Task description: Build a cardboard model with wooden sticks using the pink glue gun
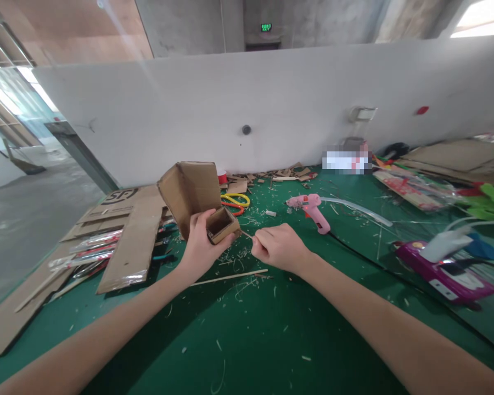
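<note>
My left hand [208, 241] grips a small open-topped cardboard box [226, 226] by its sides, thumb at the near side and fingers over the rim. Upright cardboard panels [195, 189] stand behind the box; whether they are joined to it I cannot tell. To the right, my right hand [278, 247] is closed in a fist around a thin stick [247, 235]. Its far end meets the box's right corner, and the rest is hidden in the fingers. Below the hands, a long thin wooden stick [230, 276] lies on the green table [247, 340].
A pink glue gun [315, 211] lies right of my hands, its black cord running past a purple power strip [444, 271]. Cardboard sheets [134, 236] and packaged tools [93, 247] cover the left side. Yellow and orange loops [239, 200] and scraps lie behind.
</note>
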`<move>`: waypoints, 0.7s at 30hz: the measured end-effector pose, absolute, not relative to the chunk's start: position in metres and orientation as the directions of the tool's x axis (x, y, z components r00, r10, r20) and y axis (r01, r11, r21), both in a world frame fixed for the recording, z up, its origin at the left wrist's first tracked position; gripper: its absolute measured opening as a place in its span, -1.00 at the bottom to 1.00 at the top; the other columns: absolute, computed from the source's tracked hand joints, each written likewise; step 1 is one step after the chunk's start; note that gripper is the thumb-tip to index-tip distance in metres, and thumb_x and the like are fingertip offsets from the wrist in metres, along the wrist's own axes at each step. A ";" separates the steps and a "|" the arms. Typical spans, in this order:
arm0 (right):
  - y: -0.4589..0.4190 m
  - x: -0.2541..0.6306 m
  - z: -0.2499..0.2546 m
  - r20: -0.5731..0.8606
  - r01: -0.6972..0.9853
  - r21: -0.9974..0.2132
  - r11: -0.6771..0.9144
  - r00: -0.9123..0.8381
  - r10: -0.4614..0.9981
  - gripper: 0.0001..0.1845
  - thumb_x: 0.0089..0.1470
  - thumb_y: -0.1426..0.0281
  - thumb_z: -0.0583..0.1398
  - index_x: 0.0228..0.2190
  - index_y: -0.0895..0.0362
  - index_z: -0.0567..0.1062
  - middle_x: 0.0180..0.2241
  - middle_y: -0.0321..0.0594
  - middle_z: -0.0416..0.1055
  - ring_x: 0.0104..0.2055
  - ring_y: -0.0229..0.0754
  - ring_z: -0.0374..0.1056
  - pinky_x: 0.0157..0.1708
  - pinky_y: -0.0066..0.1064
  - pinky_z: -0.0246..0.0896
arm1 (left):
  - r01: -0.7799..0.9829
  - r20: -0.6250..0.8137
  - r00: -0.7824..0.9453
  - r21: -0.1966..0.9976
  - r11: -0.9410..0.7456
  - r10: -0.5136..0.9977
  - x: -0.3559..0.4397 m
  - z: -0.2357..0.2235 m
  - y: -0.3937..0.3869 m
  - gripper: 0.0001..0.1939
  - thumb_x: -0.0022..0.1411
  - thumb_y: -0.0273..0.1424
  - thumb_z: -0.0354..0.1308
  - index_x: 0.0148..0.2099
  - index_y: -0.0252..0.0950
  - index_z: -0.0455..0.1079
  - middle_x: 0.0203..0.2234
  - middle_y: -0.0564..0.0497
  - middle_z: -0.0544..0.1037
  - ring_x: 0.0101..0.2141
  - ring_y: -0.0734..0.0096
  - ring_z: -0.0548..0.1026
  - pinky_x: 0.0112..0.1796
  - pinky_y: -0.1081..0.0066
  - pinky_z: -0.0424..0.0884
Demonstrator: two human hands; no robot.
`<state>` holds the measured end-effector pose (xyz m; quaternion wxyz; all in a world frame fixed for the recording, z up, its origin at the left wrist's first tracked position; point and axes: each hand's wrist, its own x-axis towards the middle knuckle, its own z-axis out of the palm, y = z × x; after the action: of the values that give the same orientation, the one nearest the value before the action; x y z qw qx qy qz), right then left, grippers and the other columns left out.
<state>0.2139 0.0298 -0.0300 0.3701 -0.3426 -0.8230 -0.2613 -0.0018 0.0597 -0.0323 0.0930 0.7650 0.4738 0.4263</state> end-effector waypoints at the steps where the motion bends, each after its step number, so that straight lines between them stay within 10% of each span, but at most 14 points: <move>1: 0.029 0.215 -0.027 0.795 0.752 0.182 0.633 -0.491 0.355 -0.68 0.11 0.49 -0.01 -0.65 0.11 0.25 -0.73 -0.39 0.18 -0.68 -0.34 0.02 -0.61 -0.38 -0.20 | 0.644 0.554 0.187 0.554 -0.527 0.811 -0.002 -0.032 0.060 -0.37 0.10 -0.21 0.27 0.16 -0.22 0.15 -0.02 -0.12 0.27 0.06 0.09 0.34 0.08 0.03 0.31; 11: 0.022 0.233 0.010 0.866 0.794 0.229 0.563 -0.430 0.255 -0.64 0.13 0.52 0.00 -0.66 0.08 0.14 -0.73 -0.38 0.11 -0.67 -0.34 -0.02 -0.64 -0.38 -0.20 | 0.635 0.508 0.128 0.617 -0.464 0.852 -0.005 -0.038 0.071 -0.37 0.08 -0.22 0.29 0.14 -0.26 0.18 -0.03 -0.12 0.28 0.05 0.09 0.35 0.11 0.01 0.27; 17: 0.052 0.249 -0.021 0.689 0.946 0.065 0.318 -0.273 0.671 -0.68 0.27 0.29 0.04 -0.51 0.14 0.34 -0.54 -0.24 0.39 -0.58 -0.28 0.20 -0.64 -0.40 -0.29 | 0.576 0.512 0.347 0.545 -0.609 0.786 0.002 -0.029 0.051 -0.36 0.12 -0.28 0.27 0.19 -0.19 0.11 0.02 -0.13 0.25 0.07 0.11 0.35 0.09 0.05 0.34; 21: 0.038 0.226 -0.014 0.706 0.917 -0.079 0.391 -0.225 0.671 -0.77 0.27 0.26 0.07 -0.29 0.16 0.40 -0.33 -0.16 0.47 -0.33 -0.15 0.36 -0.57 -0.41 -0.05 | 0.539 0.484 0.477 0.499 -0.679 0.734 0.005 -0.027 0.046 -0.30 0.11 -0.32 0.27 0.24 -0.22 0.09 0.06 -0.17 0.23 0.09 0.10 0.36 0.09 0.08 0.36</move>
<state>0.2256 0.0378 -0.0140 0.3399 -0.5215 -0.7614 -0.1809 0.0046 0.0456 -0.0275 0.1405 0.8478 0.3753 0.3474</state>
